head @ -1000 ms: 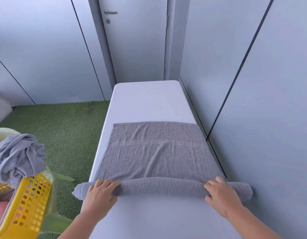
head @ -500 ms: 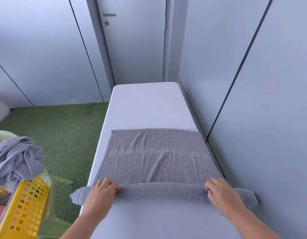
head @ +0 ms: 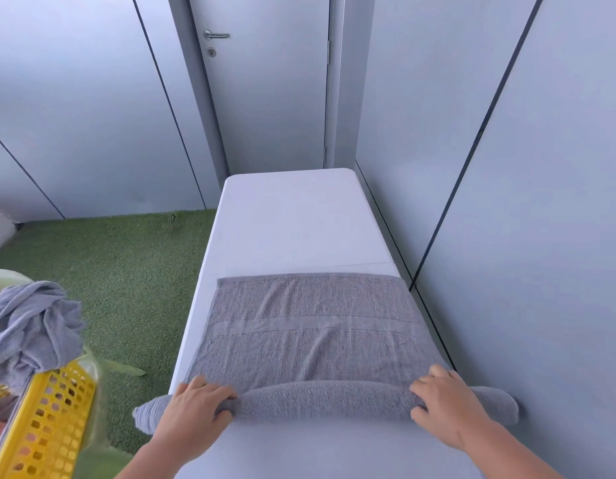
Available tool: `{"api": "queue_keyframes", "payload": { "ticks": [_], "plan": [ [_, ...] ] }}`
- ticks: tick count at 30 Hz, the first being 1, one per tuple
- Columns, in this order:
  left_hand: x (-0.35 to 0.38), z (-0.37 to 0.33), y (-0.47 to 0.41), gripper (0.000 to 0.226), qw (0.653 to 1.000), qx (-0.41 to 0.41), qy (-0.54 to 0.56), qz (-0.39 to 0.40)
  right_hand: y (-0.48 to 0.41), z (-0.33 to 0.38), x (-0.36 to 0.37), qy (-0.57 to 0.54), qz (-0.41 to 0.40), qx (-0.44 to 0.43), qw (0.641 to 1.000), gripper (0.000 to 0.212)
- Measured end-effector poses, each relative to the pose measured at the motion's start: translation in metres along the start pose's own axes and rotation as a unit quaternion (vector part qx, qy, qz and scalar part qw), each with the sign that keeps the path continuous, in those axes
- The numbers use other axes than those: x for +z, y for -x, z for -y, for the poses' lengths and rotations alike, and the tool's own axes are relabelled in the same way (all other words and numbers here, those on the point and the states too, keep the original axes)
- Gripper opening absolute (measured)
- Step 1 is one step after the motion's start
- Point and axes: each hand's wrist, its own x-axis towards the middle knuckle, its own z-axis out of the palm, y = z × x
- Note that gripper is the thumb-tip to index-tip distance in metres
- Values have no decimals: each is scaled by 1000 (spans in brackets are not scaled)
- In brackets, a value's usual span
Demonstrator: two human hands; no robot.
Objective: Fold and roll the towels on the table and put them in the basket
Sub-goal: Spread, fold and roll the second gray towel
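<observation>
Yellow basket: far left, beside the table; crumpled grey cloth, probably a towel, on its rim. Left hand: fingers curled over the roll's left part. Grey towel: on white table, near end rolled, far end flat. Right hand: gripping the roll's right part.

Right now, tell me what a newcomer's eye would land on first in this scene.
A grey terry towel lies across the long white table, its near edge rolled into a thick tube that the left hand and right hand grip near its ends. At the lower left, a crumpled grey towel sits atop a yellow perforated plastic basket.
</observation>
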Motion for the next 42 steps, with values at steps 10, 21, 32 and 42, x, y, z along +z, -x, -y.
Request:
{"api": "queue_keyframes", "payload": {
  "ticks": [10, 21, 32, 42],
  "plan": [
    [0, 1, -9, 18, 995, -23, 30, -87, -2, -4, -1, -64, -26, 87, 994, 16],
    [-5, 1, -5, 52, 999, -38, 6, 25, 3, -6, 1, -7, 25, 44, 999, 14],
    [-6, -1, -9, 31, 998, -42, -3, -56, -6, -5, 0, -80, 27, 80, 993, 5],
    [-1, -20, -14, 48, 999, 9, 31, 8, 4, 8, 9, -52, 31, 29, 998, 29]
  ]
}}
